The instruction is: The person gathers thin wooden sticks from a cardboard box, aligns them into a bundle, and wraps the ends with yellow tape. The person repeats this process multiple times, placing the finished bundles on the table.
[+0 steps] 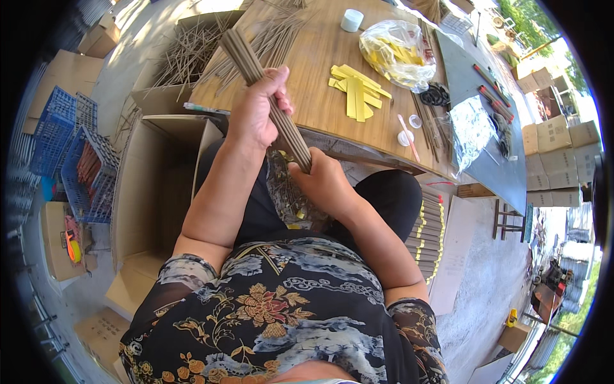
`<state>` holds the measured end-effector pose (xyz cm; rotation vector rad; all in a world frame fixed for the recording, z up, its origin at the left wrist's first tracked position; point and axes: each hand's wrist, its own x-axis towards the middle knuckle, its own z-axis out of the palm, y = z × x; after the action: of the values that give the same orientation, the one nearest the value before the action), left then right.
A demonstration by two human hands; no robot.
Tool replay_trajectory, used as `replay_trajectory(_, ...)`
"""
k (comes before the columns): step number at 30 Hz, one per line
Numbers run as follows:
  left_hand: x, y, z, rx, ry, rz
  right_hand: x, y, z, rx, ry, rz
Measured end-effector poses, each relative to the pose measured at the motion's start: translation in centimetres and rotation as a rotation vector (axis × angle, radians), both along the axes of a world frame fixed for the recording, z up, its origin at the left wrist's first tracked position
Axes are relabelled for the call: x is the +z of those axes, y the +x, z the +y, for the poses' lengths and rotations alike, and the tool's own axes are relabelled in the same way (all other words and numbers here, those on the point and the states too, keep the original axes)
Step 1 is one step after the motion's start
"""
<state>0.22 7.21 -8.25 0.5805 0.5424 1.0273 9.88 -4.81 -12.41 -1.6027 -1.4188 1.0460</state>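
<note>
A thick bundle of thin brown incense sticks (240, 52) slants across my lap beside the table edge. My left hand (259, 112) wraps round its middle, thumb up. Lower down, my right hand (325, 182) closes round the near end of the bundle and hides the tips. More loose incense sticks (272, 40) lie on the wooden table (313, 70) beyond my left hand. Flat yellow paper strips (355, 96) are piled on the table to the right of the bundle.
A clear plastic bag (396, 54) holds more yellow strips, near a white cup (351, 20). An open cardboard box (163, 150) stands at my left, with blue crates (80, 173) farther out. Yellow-banded stick bundles (432, 233) are stacked by my right knee.
</note>
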Motion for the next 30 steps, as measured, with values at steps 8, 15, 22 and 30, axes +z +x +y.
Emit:
replay_trajectory(8, -0.2, -1.3, 1.4, -0.281, 0.182, -0.343, 2.8, 0.9, 0.0, 0.186, -0.299, 0.250)
replay_trajectory(15, -0.9, -0.2, -1.5, 0.178, 0.094, 0.010, 0.5, -0.4, 0.5, -0.035, 0.044, -0.311)
replay_trajectory(22, -0.3, -1.4, -0.4, -0.081, 0.149, -0.196, 2.4, 0.1, 0.5, 0.185, -0.203, 0.230)
replay_trajectory(30, -0.3, -1.3, -0.7, -0.040, 0.066, -0.153, 1.9, -0.4, 0.0, 0.052, -0.038, -0.045)
